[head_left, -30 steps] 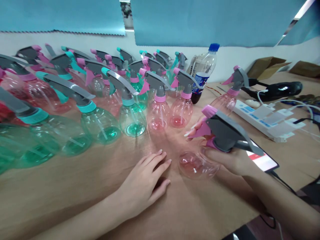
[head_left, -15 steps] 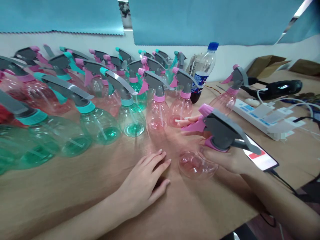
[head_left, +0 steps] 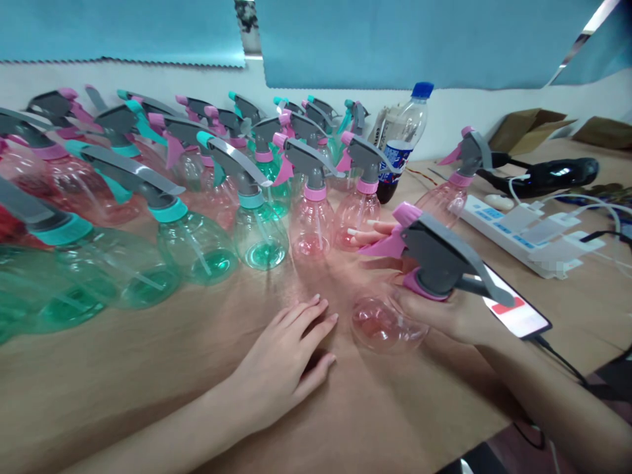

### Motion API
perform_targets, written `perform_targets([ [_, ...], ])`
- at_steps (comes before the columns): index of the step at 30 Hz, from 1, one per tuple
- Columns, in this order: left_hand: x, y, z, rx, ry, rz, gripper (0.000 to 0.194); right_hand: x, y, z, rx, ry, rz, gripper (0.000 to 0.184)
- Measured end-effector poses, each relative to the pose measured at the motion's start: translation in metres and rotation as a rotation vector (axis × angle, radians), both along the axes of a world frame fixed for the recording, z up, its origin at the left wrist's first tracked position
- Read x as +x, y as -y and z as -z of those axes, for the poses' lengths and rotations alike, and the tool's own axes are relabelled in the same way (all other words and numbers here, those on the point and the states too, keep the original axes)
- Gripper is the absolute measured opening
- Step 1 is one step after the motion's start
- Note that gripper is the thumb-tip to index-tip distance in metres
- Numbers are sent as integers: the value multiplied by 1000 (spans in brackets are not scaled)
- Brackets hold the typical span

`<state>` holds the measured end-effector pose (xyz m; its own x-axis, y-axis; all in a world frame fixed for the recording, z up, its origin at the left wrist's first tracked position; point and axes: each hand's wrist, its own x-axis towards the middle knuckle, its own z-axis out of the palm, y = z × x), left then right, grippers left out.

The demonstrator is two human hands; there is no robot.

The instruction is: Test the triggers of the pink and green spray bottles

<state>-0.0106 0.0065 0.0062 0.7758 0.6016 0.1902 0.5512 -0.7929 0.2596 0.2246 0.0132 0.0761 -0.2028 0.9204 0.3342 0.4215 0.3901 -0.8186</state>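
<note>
Two bare hands on a brown table, and the right hand has a pink spray bottle by the neck. Thumb's on the near side of the clear body, right below the grey head, and the fingers are stretched out long past the pink trigger, not curled in. Can't tell how tight the hold is. That bottle's front and right of center, just past the other hand's fingertips. Left hand is palm down on the table, fingers loosely spread, holding nothing.

Loads more spray bottles crowd the left and back, pink and green. Closest are a small green bottle and two pink bottles side by side. One more pink one stands off to the right.

As for writing: the soda bottle with the blue cap has a blue label with white and red bits, too blurry for me to read. Beside it, a pack shows dark letters that look like "COFF", rest hidden. The power strip has blue markings, too small to make out. Phone near the right wrist is lit, white screen with a red patch.
</note>
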Motion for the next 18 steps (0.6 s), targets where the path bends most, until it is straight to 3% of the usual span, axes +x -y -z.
perform_targets([
  [7,0,0,0,1,0,0,39,-1,0,0,73,13,56,9],
  [13,0,0,-1,-2,-1,0,40,-3,-1,0,-54,-18,2,11],
  [18,0,1,0,-7,2,0,40,0,-2,5,-58,-48,-52,11],
])
